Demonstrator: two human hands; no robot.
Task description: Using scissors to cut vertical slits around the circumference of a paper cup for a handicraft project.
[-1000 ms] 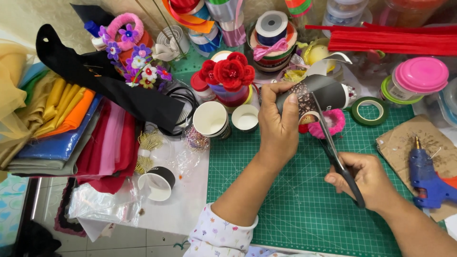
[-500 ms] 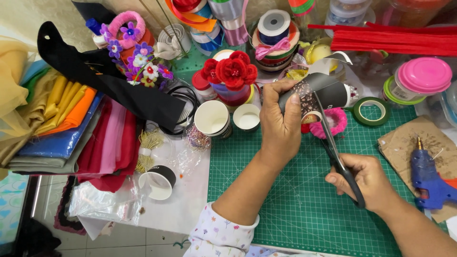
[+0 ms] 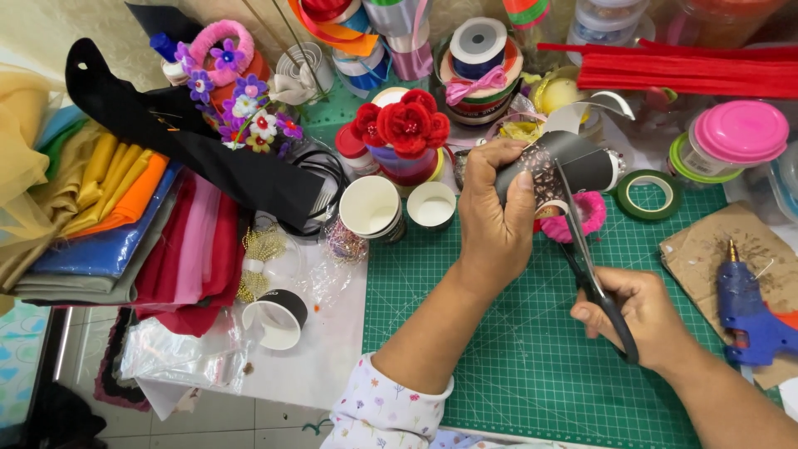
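Black paper cup (image 3: 573,166) — gripped in left hand (image 3: 495,220) — right hand (image 3: 644,316) closed on scissors (image 3: 594,274) cutting it.

White table (image 3: 332,349) under green cutting mat (image 3: 532,366); tiled floor (image 3: 274,420) below.

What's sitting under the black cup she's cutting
Under the black cup, held in the left hand, a pink fuzzy ring lies on the green cutting mat; its top is hidden behind cup and scissors.

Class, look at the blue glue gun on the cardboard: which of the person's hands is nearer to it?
Right. The right hand, holding the scissors, lies just left of the glue gun. The left hand grips the black cup farther away, up and left.
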